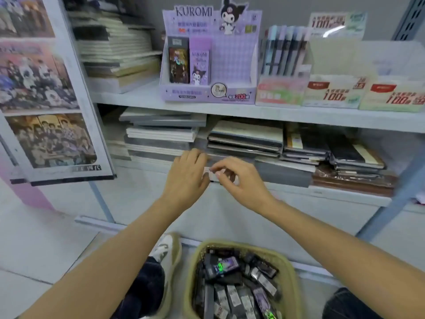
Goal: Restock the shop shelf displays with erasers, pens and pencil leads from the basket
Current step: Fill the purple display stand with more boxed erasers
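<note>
Both forearms reach forward, the left hand [186, 178] and right hand [241, 181] curled together, fingertips pinching one small flat pack [210, 174] above the woven basket [241, 245].

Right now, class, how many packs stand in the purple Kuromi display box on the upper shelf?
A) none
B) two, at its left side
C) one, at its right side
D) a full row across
B: a dark pack and a purple pack stand side by side at the left of the Kuromi display box, with no others in it.
</note>
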A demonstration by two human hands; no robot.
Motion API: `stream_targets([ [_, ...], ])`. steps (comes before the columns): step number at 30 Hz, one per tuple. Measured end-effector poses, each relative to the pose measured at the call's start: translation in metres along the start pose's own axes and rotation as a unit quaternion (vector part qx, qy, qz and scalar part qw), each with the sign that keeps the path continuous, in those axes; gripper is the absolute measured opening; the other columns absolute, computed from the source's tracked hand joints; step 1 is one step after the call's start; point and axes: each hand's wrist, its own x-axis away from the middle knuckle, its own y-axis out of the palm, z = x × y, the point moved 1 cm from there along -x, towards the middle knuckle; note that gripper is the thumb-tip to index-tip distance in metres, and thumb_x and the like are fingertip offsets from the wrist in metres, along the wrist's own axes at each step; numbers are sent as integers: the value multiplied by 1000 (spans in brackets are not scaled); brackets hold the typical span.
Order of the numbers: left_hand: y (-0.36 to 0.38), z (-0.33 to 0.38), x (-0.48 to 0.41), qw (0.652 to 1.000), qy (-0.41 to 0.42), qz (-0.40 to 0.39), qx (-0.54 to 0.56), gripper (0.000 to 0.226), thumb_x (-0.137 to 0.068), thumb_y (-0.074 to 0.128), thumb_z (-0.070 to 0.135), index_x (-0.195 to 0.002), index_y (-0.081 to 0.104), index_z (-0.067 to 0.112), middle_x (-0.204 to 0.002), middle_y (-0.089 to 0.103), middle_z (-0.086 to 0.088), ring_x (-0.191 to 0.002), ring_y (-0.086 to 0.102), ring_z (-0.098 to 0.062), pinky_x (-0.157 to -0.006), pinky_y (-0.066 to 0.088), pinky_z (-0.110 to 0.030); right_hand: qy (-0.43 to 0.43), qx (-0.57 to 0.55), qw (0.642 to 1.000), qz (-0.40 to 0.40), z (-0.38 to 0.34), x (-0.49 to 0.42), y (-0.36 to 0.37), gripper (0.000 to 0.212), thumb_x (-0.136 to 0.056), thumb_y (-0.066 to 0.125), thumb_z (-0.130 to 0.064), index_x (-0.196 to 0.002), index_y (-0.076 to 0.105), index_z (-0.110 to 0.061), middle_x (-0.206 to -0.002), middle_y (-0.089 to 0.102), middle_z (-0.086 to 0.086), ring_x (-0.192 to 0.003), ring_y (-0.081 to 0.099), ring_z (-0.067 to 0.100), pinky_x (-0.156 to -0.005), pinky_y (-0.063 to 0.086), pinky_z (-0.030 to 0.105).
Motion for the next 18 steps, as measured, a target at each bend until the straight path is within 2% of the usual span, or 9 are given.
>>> stream_targets([
  [3,72,1,51,985,-83,-152,29,31,-95,54,26,-124,57,16,-127,52,-6,-115,49,-28,-88,38,-37,131,-6,987,-89,51,74,37,14,-95,57,-16,-103,69,-16,-90,61,-14,-71,56,4,-67,45,21],
  [7,155,2,137,928,-188,-318,49,45,-101,45,34,-142,41,18,-143,46,-5,-128,44,-24,-101,36,-33,271,0,941,-201,111,156,79,20,-94,58,-21,-112,65,-16,-99,65,-4,-84,59,11,-76,49,29],
  [10,192,4,192,875,-260,-394,105,64,-100,47,31,-154,16,14,-149,39,-9,-127,47,-26,-99,41,-30,310,15,917,-251,137,195,105,28,-93,58,-25,-120,61,-21,-101,63,-7,-88,59,11,-76,43,25],
  [12,205,6,214,860,-281,-405,135,73,-100,48,28,-155,3,10,-158,26,-13,-133,41,-27,-104,36,-29,318,25,904,-286,150,211,121,35,-94,57,-27,-129,55,-23,-121,61,-2,-100,57,12,-83,41,25],
  [13,208,8,221,868,-278,-388,134,72,-101,48,26,-155,3,7,-160,20,-13,-137,37,-28,-108,31,-29,320,31,896,-307,155,216,129,42,-95,57,-28,-135,50,-23,-133,55,-1,-114,53,13,-93,40,25],
  [15,210,12,230,893,-270,-330,143,65,-99,51,18,-152,16,2,-158,25,-15,-139,35,-31,-112,28,-32,319,40,882,-343,161,225,144,56,-95,58,-30,-146,37,-24,-151,38,-1,-138,34,16,-111,31,31],
  [18,208,18,239,902,-281,-295,144,57,-98,51,13,-149,29,1,-156,30,-14,-142,32,-30,-116,21,-31,296,82,869,-388,166,232,164,78,-89,65,-38,-152,22,-27,-158,21,-1,-144,20,20,-115,25,41],
])
